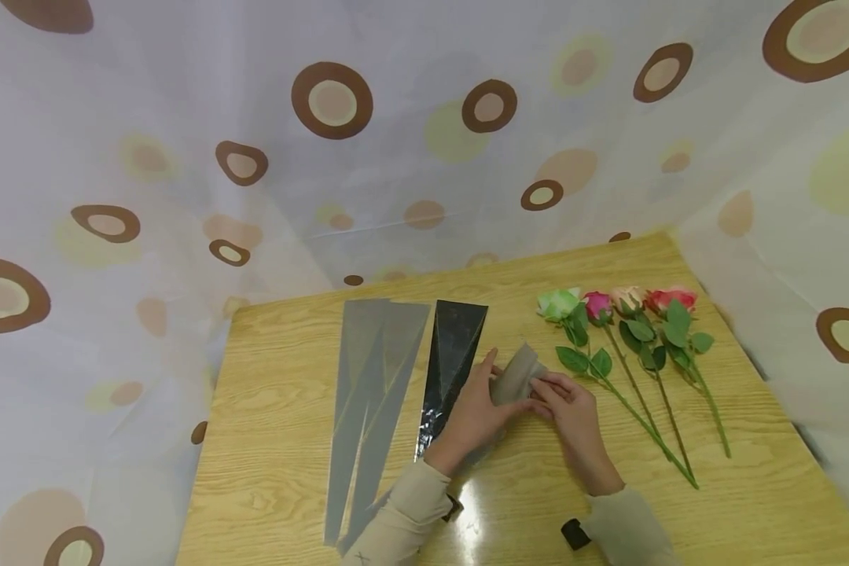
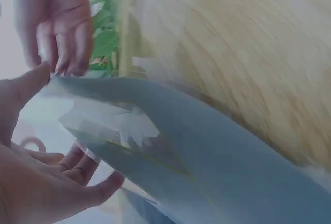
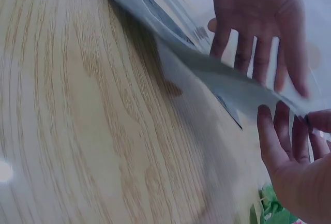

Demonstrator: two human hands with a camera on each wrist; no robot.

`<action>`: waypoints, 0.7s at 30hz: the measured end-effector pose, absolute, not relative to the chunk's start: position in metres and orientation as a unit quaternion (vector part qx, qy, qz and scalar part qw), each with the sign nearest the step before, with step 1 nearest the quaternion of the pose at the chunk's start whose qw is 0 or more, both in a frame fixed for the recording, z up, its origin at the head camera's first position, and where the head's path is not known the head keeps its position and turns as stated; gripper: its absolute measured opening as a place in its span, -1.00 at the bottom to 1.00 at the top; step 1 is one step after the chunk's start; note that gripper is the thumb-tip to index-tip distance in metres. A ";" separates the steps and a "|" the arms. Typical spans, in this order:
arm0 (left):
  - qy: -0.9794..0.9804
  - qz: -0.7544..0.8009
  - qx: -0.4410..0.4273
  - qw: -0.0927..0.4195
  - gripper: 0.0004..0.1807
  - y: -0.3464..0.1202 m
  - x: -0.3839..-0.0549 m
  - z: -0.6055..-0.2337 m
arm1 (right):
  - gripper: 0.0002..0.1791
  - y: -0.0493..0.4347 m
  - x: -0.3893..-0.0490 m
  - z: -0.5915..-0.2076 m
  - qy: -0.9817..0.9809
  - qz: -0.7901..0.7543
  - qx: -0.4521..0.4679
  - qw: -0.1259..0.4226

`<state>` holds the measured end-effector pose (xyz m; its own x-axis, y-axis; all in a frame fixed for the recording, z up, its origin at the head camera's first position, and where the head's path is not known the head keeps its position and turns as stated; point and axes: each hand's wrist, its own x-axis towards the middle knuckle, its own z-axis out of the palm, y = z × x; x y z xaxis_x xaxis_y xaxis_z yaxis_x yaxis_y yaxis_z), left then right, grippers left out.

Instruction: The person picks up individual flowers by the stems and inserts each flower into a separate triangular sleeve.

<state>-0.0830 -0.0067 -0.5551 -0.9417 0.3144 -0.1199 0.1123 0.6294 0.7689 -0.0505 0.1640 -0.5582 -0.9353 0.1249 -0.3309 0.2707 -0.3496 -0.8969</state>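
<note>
A grey flower sleeve (image 1: 515, 379) with a clear window is lifted at its wide end above the wooden table. My right hand (image 1: 571, 413) pinches its edge between thumb and fingers. On the other side, my left hand (image 1: 474, 410) holds the wide end, its thumb reaching toward the right fingertips. The left wrist view shows the sleeve (image 2: 222, 131) bent, its two layers parted at the mouth, and the left fingers along the lower edge. In the right wrist view the left fingers lie behind the sleeve (image 3: 227, 74), fairly straight.
Left of the hands lie a black sleeve (image 1: 455, 338) and several grey sleeves (image 1: 357, 393) overlapping on the table (image 1: 276, 409). To the right are artificial roses: green-white (image 1: 559, 303), magenta (image 1: 597, 305), peach (image 1: 627, 299) and red (image 1: 672, 299). A patterned curtain (image 1: 396, 173) surrounds the table.
</note>
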 end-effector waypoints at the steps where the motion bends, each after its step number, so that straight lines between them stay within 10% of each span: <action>1: 0.877 0.448 0.108 0.136 0.02 -0.009 -0.086 -0.556 | -0.80 0.165 -0.050 -0.558 0.564 -0.807 0.170 0.046; 10: 0.788 0.585 0.032 0.190 -0.68 -0.032 -0.115 -0.552 | -0.88 0.173 -0.047 -0.561 0.541 -0.831 0.114 0.059; 21: 0.780 0.597 0.035 0.186 -0.72 -0.038 -0.132 -0.550 | -0.83 0.190 -0.048 -0.558 0.580 -0.805 0.064 0.111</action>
<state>-0.1325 -0.0379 -0.5497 -0.9288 0.2753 -0.2481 -0.1675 0.2854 0.9436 -0.0483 0.1897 -0.5582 -0.9672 -0.1050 -0.2314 0.2528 -0.3030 -0.9189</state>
